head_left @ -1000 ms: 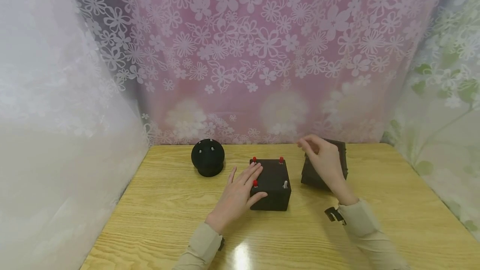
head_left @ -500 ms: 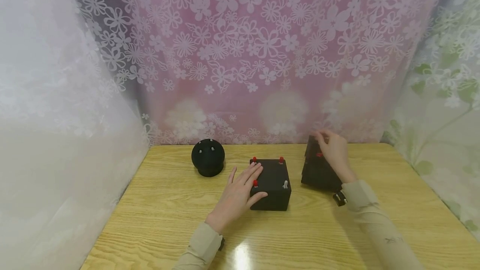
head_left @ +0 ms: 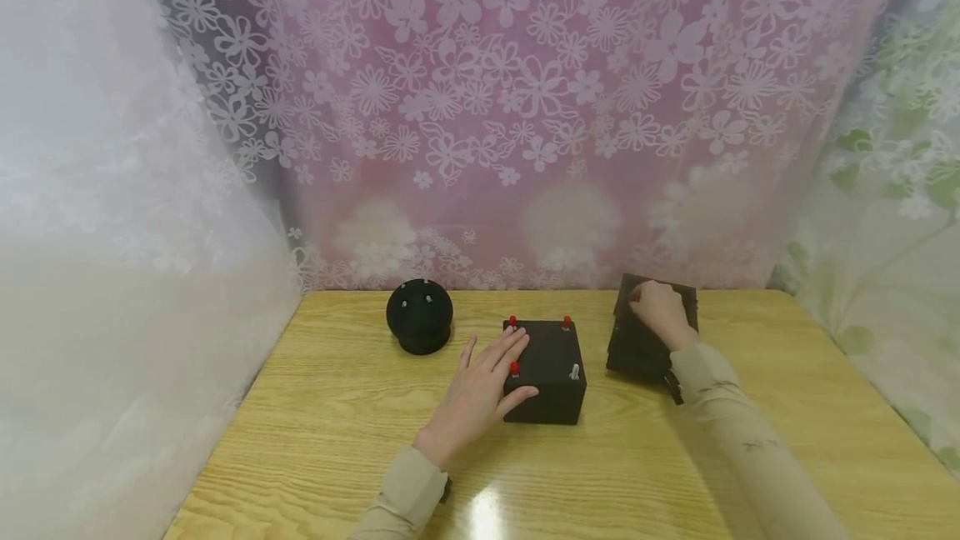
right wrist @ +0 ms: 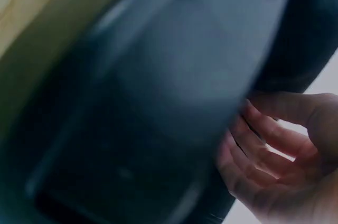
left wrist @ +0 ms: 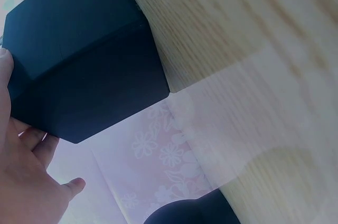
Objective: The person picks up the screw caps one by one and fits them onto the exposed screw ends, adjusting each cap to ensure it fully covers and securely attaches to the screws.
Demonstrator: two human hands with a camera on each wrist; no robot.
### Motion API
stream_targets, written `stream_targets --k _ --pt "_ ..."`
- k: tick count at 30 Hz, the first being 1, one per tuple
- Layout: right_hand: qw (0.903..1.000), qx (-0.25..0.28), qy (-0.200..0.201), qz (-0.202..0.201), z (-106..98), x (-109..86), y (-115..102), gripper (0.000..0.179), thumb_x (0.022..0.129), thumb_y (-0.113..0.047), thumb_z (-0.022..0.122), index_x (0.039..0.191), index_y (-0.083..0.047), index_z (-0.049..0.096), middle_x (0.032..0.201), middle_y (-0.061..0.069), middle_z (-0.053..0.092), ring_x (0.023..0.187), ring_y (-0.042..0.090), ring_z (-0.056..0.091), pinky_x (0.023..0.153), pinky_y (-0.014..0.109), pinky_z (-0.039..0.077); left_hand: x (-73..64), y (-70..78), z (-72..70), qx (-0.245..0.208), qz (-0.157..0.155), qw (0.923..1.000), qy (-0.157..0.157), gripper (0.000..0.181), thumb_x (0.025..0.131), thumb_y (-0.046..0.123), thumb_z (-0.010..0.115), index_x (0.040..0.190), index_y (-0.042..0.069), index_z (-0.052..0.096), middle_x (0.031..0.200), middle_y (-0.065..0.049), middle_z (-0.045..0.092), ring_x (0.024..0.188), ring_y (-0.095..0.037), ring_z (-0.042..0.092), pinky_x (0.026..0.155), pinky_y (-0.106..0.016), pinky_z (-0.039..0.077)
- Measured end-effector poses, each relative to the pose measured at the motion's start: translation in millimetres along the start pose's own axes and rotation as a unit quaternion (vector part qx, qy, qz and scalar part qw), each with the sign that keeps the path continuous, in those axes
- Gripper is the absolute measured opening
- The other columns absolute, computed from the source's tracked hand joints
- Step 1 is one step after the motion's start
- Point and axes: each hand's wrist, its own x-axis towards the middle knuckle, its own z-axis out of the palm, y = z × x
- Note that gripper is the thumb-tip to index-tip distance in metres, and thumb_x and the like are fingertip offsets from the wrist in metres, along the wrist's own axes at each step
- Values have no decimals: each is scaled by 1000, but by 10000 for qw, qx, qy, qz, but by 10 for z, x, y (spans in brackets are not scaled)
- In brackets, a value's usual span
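My left hand rests spread over the left side of a black box, its fingers on the top and the thumb at the front edge. Small switches stand at the top corners; red caps show on three and a pale bare lever on the near right one. To the right, my right hand reaches to the upper part of a dark, sloped, box-like thing, fingers bent. In the right wrist view its fingertips disappear behind a dark edge; I cannot tell what they hold.
A black round-topped thing with small pale levers stands at the back left of the wooden table. Floral curtains hang behind and at both sides. A wrist strap shows by the right sleeve.
My right hand has moved right and then down from beside the dark sloped thing onto its upper part. A red spot seen there half a second ago is hidden. My left hand has stayed put.
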Motion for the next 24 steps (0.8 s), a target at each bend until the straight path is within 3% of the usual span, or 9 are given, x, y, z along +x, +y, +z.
stream_targets --k 6,13,24 --pt "9992 -71 -317 239 93 40 104 24 89 -9 62 103 6 74 100 27 72 85 47 69 71 59 57 -10 8 18 32 35 10000 24 75 101 58 48 159 12 35 164 -2 34 151 -17 31 122 -59 23" --pt "9958 -127 -723 544 142 62 142 28 89 -14 69 108 6 72 102 28 71 85 46 68 68 56 58 -10 13 20 -19 12 10000 23 75 101 58 47 159 12 34 164 -2 33 151 -16 30 122 -59 22" --pt "9957 -124 -824 417 193 75 157 22 86 -17 75 97 2 74 95 23 72 84 45 68 69 57 58 2 -3 6 -102 4 9999 40 75 100 55 52 159 11 36 163 -3 34 151 -17 30 123 -59 21"
